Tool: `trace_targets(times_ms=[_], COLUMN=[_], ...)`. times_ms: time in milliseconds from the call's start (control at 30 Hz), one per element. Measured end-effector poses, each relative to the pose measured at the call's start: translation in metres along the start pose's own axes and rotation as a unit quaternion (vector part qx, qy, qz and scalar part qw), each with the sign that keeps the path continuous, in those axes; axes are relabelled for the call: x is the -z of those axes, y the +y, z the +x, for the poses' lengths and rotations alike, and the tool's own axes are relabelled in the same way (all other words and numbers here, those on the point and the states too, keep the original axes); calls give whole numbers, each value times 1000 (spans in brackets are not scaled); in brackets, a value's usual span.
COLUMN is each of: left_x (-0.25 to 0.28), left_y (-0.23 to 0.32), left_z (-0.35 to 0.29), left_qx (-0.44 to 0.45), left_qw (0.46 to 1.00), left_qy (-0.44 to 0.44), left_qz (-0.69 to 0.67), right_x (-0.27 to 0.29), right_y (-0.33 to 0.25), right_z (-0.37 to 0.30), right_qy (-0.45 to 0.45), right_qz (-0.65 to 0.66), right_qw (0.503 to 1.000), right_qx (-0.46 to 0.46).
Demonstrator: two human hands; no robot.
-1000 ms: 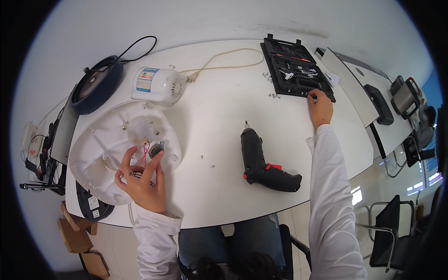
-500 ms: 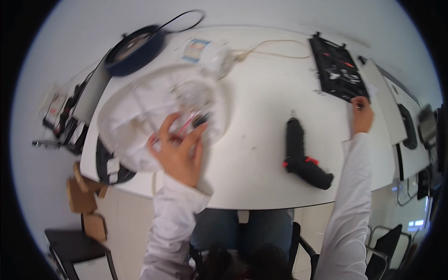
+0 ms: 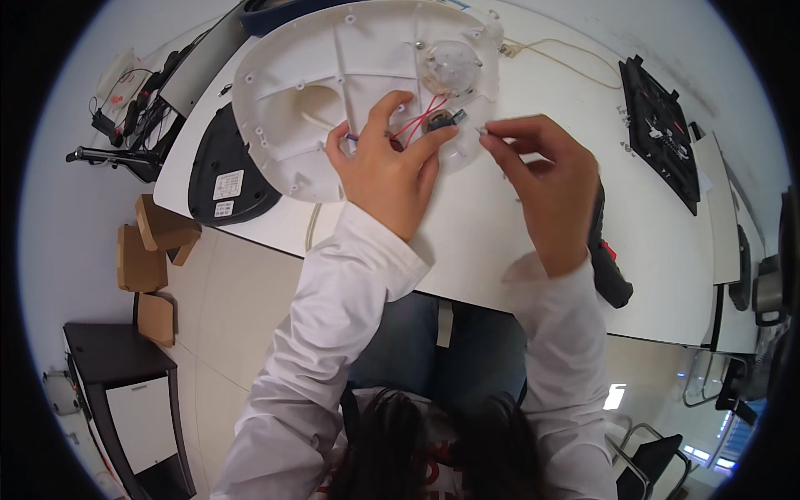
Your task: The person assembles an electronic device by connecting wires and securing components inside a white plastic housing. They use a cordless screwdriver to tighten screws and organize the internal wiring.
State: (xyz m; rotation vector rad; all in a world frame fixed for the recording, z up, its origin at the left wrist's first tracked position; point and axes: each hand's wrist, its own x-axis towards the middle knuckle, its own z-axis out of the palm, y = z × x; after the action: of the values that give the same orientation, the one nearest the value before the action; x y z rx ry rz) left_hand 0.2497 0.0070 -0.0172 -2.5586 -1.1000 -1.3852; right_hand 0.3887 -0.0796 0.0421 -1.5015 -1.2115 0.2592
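Pinching a small metal piece (image 3: 481, 131) between thumb and forefinger, tips close together: right hand (image 3: 550, 179), right of center in the frame; too little of the piece shows to tell its kind. Left hand (image 3: 392, 171), near center, lies over the white shell (image 3: 292, 62) with fingers spread, thumb tip at the small dark round part (image 3: 442, 122); cannot tell whether the hand is closed on it. Red wires (image 3: 417, 125) run between that part and the spread fingers. Shell fills the upper middle, hollow side up, ribs and screw posts showing; clear dome (image 3: 450, 68) sits in it just above the dark part. Black base (image 3: 225, 175) with white labels lies left of the shell, partly under its edge. Black drill (image 3: 612, 279) lies right of center, partly hidden by the right hand. Farther out, upper right: open black toolbox (image 3: 658, 133), small screws (image 3: 627, 148) scattered beside its left edge, beige cord (image 3: 575, 62) looping toward it. All on a white table (image 3: 667, 292). Beyond the table: cardboard boxes (image 3: 142, 262) at left, black cabinet (image 3: 117, 350) lower left, chair (image 3: 654, 462) lower right.
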Motion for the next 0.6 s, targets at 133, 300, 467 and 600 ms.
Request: trace_targets(times_ms=[133, 300, 467, 600], left_x=[-1, 0, -2, -4], left_y=[2, 1, -1, -2], left_z=[0, -2, -4, -4], left_qx=[-1, 8, 12, 11], left_qw=[1000, 1000, 1000, 1000], left_qy=[5, 6, 14, 15], left_qz=[1, -11, -14, -13], right_x=[-21, -32, -36, -36], right_y=[26, 39, 40, 42], right_z=[10, 13, 12, 13], right_qy=[22, 36, 41, 43], right_qz=[-46, -59, -40, -29], right_qw=[999, 998, 998, 999], right_qx=[4, 4, -1, -2])
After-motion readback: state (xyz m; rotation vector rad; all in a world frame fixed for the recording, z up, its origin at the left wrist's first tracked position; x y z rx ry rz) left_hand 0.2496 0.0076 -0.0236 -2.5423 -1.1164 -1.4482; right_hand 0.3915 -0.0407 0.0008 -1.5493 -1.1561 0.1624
